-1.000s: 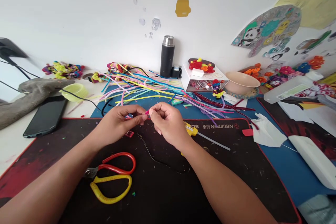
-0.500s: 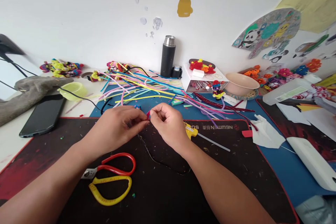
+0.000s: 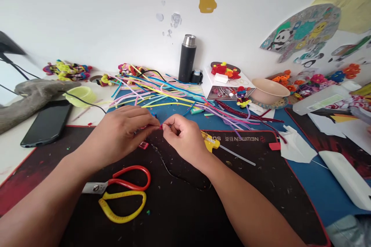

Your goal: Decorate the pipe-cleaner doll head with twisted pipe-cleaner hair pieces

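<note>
My left hand (image 3: 127, 129) and my right hand (image 3: 185, 139) meet above the dark mat, fingertips nearly touching. Both pinch a small magenta piece (image 3: 161, 126), which looks like a bit of pipe cleaner; most of it is hidden by the fingers. Just behind my left fingers a bit of blue (image 3: 153, 115) shows. Below my left hand lies a small red object (image 3: 143, 145), partly covered. Scissors with one red and one yellow handle (image 3: 123, 182) rest near my left forearm. A yellow glue gun (image 3: 213, 144) with a glue stick lies beside my right wrist, partly hidden by it.
Many coloured pipe cleaners (image 3: 162, 96) spread behind the hands. A black thermos (image 3: 187, 60), a white box (image 3: 208, 84) and a beige bowl (image 3: 269, 92) stand at the back. A phone (image 3: 46, 125) lies left; a white tissue (image 3: 297, 146) and a white device (image 3: 344, 179) lie right.
Both hands have shifted slightly left, still pinching the magenta piece. The left hand has turned flatter, and the small red object below it now shows. The view has tilted slightly.
</note>
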{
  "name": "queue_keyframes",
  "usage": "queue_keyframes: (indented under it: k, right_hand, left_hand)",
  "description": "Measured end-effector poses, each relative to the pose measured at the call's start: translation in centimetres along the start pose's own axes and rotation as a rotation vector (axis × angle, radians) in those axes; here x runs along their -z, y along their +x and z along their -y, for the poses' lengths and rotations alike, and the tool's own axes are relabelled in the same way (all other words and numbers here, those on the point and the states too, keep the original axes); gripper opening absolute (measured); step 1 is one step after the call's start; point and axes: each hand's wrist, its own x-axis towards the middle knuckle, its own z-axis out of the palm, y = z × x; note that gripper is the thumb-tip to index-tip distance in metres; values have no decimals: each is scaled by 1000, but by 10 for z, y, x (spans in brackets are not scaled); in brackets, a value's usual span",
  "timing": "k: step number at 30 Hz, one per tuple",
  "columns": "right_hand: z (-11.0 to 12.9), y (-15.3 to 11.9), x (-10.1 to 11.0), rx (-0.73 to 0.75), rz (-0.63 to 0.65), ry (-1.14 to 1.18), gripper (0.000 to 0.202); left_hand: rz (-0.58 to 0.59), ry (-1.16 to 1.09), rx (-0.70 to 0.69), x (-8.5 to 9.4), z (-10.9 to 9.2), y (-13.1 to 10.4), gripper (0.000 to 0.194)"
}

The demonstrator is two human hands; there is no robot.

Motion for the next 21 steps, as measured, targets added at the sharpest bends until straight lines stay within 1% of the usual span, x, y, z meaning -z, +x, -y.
queue_keyframes:
  k: [3, 7, 10, 12, 14, 17, 21]
  right_hand:
    - [1, -1, -1, 4, 30, 34, 14]
    - [0, 0, -1, -53, 29, 136, 16]
    - [-1, 0, -1, -106, 27, 237, 19]
    - [-1, 1, -1, -136, 35, 305, 21]
    - [-1, 2, -1, -156, 46, 367, 23]
    - [0, 3, 0, -181, 70, 435, 26]
    - [1, 5, 1, -197, 65, 457, 29]
  left_hand:
    - [2, -59, 48, -1, 6, 1, 27]
    - [-3, -177, 107, -4, 14, -1, 29]
    - [-28, -271, 148, -7, 13, -1, 27]
    - [-45, -340, 211, -10, 11, 0, 28]
    - [-54, -414, 290, -14, 10, 1, 34]
    - [-30, -525, 384, -21, 11, 4, 43]
    - [32, -625, 441, -30, 12, 4, 42]
